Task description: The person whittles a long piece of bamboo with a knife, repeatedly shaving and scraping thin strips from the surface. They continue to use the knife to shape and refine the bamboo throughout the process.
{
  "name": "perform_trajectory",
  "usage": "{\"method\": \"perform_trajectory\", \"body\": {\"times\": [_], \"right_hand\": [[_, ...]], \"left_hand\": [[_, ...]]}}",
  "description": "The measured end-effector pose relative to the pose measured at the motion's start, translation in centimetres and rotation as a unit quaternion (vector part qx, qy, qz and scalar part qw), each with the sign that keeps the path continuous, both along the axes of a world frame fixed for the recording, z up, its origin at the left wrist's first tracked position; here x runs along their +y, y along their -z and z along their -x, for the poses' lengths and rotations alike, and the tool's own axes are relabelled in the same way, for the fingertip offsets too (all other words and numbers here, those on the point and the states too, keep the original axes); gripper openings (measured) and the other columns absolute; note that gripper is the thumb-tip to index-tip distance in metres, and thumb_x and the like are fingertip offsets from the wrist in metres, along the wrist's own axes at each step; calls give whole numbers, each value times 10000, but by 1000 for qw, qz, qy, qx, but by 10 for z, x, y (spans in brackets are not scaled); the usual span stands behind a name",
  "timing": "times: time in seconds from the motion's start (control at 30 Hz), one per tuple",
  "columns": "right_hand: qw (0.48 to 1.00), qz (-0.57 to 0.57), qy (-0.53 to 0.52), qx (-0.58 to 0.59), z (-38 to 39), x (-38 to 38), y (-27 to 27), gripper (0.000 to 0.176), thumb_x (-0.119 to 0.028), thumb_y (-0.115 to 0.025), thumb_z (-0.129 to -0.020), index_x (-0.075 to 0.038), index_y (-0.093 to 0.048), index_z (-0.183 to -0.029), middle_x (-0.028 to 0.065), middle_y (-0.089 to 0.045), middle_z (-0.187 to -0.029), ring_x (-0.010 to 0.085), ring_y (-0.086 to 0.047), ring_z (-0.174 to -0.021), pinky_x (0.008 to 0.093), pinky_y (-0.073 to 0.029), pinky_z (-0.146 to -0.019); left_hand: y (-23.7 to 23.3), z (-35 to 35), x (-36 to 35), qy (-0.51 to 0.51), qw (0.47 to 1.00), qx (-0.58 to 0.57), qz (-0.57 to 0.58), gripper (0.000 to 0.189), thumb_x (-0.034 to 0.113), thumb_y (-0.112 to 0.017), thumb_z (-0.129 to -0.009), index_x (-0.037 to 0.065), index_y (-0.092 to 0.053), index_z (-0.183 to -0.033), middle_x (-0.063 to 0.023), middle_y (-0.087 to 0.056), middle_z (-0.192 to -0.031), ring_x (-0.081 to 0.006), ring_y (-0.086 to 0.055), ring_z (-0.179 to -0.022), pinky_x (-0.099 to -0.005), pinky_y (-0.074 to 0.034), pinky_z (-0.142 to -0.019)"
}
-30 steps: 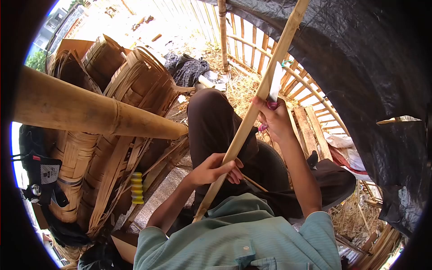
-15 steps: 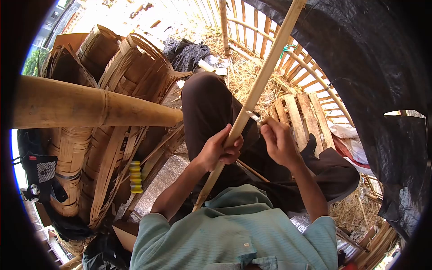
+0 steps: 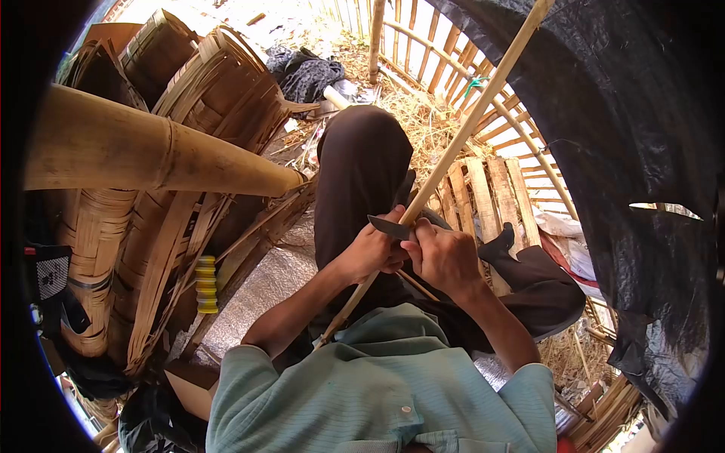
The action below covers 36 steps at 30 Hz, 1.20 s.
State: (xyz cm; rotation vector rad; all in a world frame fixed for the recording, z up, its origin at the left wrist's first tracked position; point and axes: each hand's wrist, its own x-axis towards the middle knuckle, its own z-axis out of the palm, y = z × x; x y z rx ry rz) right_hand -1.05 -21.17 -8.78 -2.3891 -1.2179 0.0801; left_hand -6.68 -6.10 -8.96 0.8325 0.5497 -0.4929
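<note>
Left hand [image 3: 371,253] grips the bamboo strip [image 3: 461,140] tightly, while right hand [image 3: 444,255] is closed around a knife [image 3: 390,226] laid across it.

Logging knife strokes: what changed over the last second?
The right hand drew the knife down the bamboo strip toward the body, ending beside the left hand. The left hand kept gripping the strip; the thick bamboo pole stayed put.

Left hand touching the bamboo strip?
Touching. Head view: left hand is wrapped round the strip, beside the right hand holding the knife.
</note>
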Motion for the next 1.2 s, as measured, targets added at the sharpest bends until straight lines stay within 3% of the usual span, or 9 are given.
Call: {"method": "perform_trajectory", "body": {"times": [0.07, 0.27, 0.37, 0.53, 0.6, 0.67, 0.9, 1.07, 1.2], "right_hand": [[1000, 15, -1, -12, -1, 2, 1, 413, -444, -415, -940, -68, -503, -792, 65, -557, -548, 234, -605, -486, 335, -477, -428], [999, 18, 1, -48, -10, 6, 3, 447, -467, -397, -940, -60, -510, -795, 75, -541, -532, 249, -589, -467, 349, -469, -423], [998, 16, 10, -57, -13, 7, 6, 466, -477, -381, -939, -52, -525, -814, 92, -532, -526, 280, -573, -454, 374, -456, -417], [994, 26, 42, -102, -17, 9, 0, 443, -460, -411, -933, -54, -532, -803, 96, -535, -516, 288, -571, -441, 389, -454, -415], [973, 105, 146, -144, -33, 6, -7, 409, -418, -399, -951, -52, -523, -819, 114, -568, -552, 270, -614, -495, 381, -479, -437], [932, 121, 320, -123, -94, -13, -28, 407, -358, -365, -972, -36, -575, -837, 174, -596, -575, 356, -609, -535, 440, -476, -471], [966, -8, 236, -102, -120, -55, -16, 300, -285, -392, -962, -42, -527, -847, 196, -562, -596, 416, -567, -598, 496, -423, -545], [974, -38, 204, 93, -91, -46, -11, 266, -259, -422, -942, -24, -498, -842, 176, -521, -574, 393, -549, -570, 462, -401, -545], [981, -73, 126, 130, -74, -27, -26, 216, -242, -476, -919, -38, -496, -851, 149, -529, -574, 359, -561, -544, 441, -417, -510]], "left_hand": [[-10, -4, -3, 8, 999, 4, -41, 455, 474, -297, -985, 115, -545, -856, 58, -325, -554, -50, -256, -442, -203, -202, -409], [7, -5, 2, 15, 1000, 4, 5, 427, 468, -287, -987, 125, -506, -856, 60, -327, -558, -45, -251, -431, -213, -200, -396], [0, -8, 2, 15, 1000, -21, -11, 311, 350, -294, -998, 145, -465, -838, 75, -303, -543, -28, -253, -433, -208, -187, -402], [10, -12, -4, -5, 998, -32, -54, 386, 371, -261, -999, 141, -406, -725, 71, -270, -539, -36, -220, -438, -224, -174, -400], [10, -12, -7, 3, 997, -39, -62, 392, 374, -260, -998, 139, -386, -710, 69, -259, -540, -40, -216, -438, -225, -173, -399], [1, -6, -10, 28, 996, -69, -49, 389, 375, -264, -997, 137, -369, -708, 66, -250, -540, -44, -218, -437, -224, -175, -398], [6, -14, -1, 32, 997, -47, 45, 387, 374, -278, -990, 137, -347, -692, 56, -255, -535, -53, -231, -407, -219, -183, -371], [1, -19, 3, 30, 998, -16, 50, 393, 388, -296, -985, 142, -350, -683, 56, -252, -531, -57, -243, -402, -212, -195, -364], [-7, -40, 3, 45, 998, -11, 38, 407, 407, -293, -984, 143, -351, -679, 57, -254, -530, -57, -242, -409, -211, -195, -368]]}}
